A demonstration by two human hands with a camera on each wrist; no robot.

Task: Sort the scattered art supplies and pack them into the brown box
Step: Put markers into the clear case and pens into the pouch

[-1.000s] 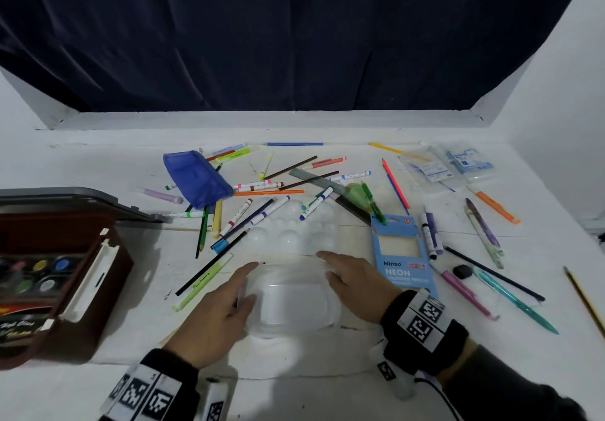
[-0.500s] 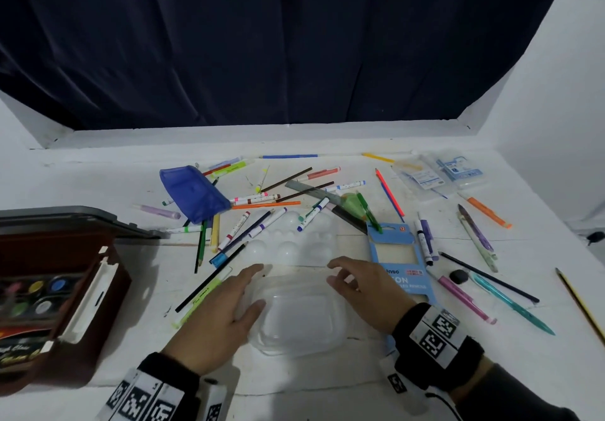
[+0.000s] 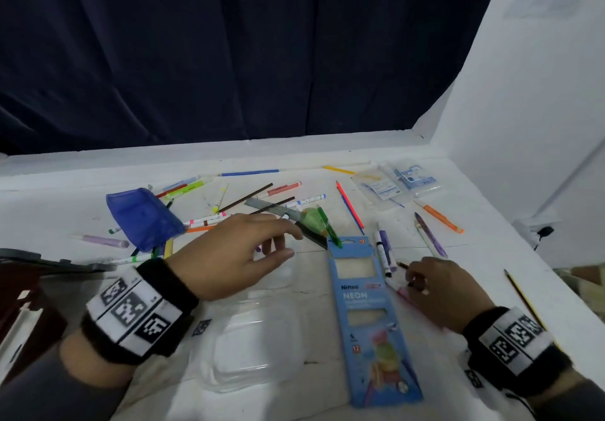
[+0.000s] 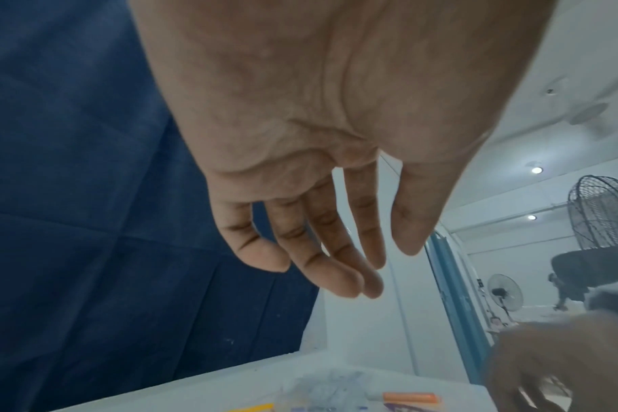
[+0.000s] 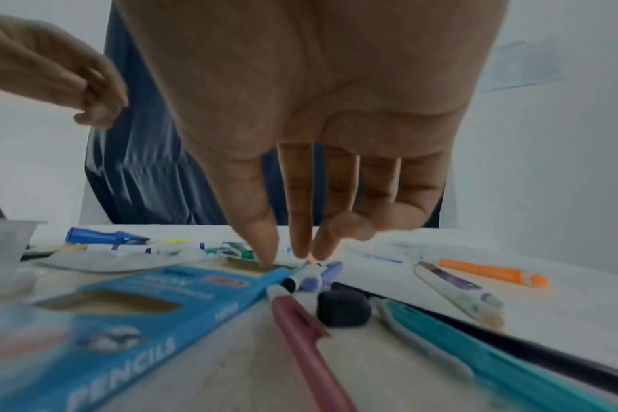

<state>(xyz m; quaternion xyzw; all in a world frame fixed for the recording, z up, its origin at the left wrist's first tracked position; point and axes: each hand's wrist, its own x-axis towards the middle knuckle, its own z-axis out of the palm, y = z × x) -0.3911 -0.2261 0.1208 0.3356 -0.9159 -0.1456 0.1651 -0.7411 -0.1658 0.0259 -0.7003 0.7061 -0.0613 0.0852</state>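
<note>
Pens, markers and pencils lie scattered over the white table (image 3: pixel 474 256). The brown box (image 3: pixel 19 306) stands open at the left edge. My left hand (image 3: pixel 291 243) hovers with straight, empty fingers (image 4: pixel 339 278) above the white palette (image 3: pixel 281 273), near the grey ruler (image 3: pixel 271 209). My right hand (image 3: pixel 409 276) points down beside the blue pencil box (image 3: pixel 366 306). Its fingertips (image 5: pixel 300 251) touch the far ends of a white and a purple marker (image 5: pixel 311 278). A pink pen (image 5: pixel 300 334) and a black eraser (image 5: pixel 343 308) lie under its palm.
A clear plastic container (image 3: pixel 248 355) lies at the front centre. A blue pouch (image 3: pixel 144 217) sits at the back left, plastic packets (image 3: pixel 399 181) at the back right. A teal pen (image 5: pixel 477 348) and a black pencil (image 5: pixel 547 359) lie right of the eraser.
Both hands have let go of the clear container. The left hand rose and moved forward over the palette; the right hand moved right to the markers beside the pencil box.
</note>
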